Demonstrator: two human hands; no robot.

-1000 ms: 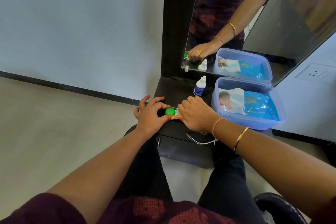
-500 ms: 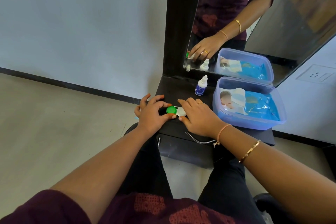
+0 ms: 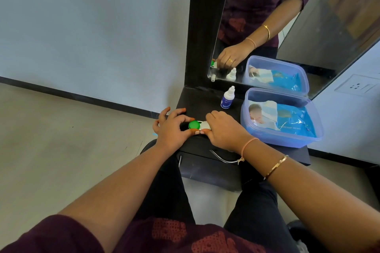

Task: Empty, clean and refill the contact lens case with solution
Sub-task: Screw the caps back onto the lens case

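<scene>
A dropper bottle (image 3: 227, 98) stands beside a blue tub (image 3: 283, 141) of wet wipes (image 3: 287, 121) (both mirrored behind) on the dark shelf (image 3: 197, 98). At its front edge the left hand (image 3: 171, 129) pinches the green cap (image 3: 194, 125) of the contact lens case (image 3: 205, 125), the right hand (image 3: 224, 131) its white end.

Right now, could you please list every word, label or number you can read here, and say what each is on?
No text can be read for certain.
Solution bottle: white print on its blue label, too small to read.
Wipes pack in the plastic box: white print near its lower edge, too blurred to read.
Contact lens case: no marking visible.
</scene>
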